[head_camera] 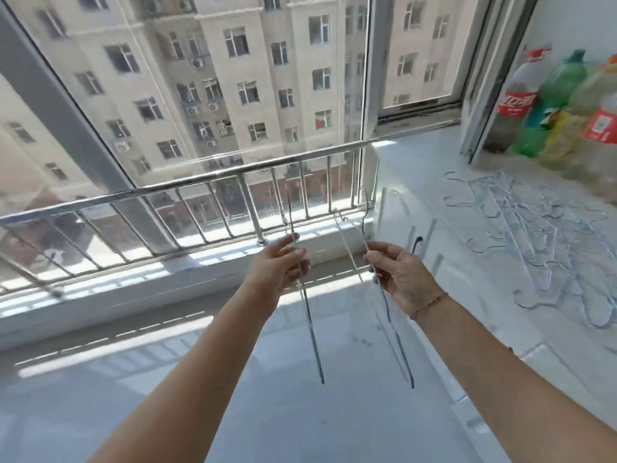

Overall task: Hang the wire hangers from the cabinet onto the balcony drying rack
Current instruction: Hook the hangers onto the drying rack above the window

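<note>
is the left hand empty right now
No, the left hand pinches a wire hanger, and the right hand grips a second hanger.

White bench (417,168) runs down right side of frame, from window sill at upper centre to lower right. Heap of wire hangers (521,235) lies flat on it at mid right, tangled, some hooks sticking out left. Behind heap, upper right corner: 3 plastic bottles upright in a row, close together: red-label bottle (516,95), green bottle (547,105), yellowish bottle (597,121); all blurry
</note>
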{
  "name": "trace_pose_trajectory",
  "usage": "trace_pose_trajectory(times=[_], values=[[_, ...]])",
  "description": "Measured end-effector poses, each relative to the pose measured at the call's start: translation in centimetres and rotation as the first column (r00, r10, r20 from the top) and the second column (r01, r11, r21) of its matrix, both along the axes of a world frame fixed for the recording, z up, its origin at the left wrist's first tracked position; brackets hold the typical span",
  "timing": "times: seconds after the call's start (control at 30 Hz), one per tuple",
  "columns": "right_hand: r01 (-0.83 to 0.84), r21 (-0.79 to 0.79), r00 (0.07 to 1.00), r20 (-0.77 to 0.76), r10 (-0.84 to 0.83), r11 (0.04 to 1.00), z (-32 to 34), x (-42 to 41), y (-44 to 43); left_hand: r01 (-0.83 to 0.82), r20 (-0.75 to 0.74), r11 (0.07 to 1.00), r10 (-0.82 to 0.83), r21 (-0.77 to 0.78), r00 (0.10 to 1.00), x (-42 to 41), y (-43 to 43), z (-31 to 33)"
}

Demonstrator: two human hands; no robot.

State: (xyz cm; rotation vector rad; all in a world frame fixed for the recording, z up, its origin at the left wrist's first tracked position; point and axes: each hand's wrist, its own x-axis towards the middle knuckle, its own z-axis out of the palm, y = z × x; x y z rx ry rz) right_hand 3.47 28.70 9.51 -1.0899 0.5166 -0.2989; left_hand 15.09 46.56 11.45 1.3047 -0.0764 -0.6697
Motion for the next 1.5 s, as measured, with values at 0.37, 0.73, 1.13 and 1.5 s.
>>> trace_pose_trajectory(times=[0.37, 0.73, 1.13, 1.5], values=[[-0.396, 0.092, 0.918, 0.076, 0.39, 0.914, 1.5, 9.0, 29.6, -0.326, 0.075, 0.945, 0.323, 0.033, 0.944, 0.5, 31.6, 2.5], [-0.688, 0.068, 0.725, 0.11, 0.68, 0.723, 3.0, 15.2, 53.7, -0.644, 0.127, 0.763, 0.634, 0.059, 0.763, -0.4, 55.1, 3.2], [-0.843, -0.001, 0.529, 0.171, 0.831, 0.537, 5.8, 27.0, 75.3, -0.843, 0.13, 0.537, 0.837, -0.006, 0.532, 6.6, 73.4, 5.4], [-0.896, -0.116, 0.397, 0.222, 0.891, 0.428, 11.2, 39.2, 93.9, -0.93, 0.205, 0.363, 0.916, -0.06, 0.344, 15.6, 89.8, 11.1]])
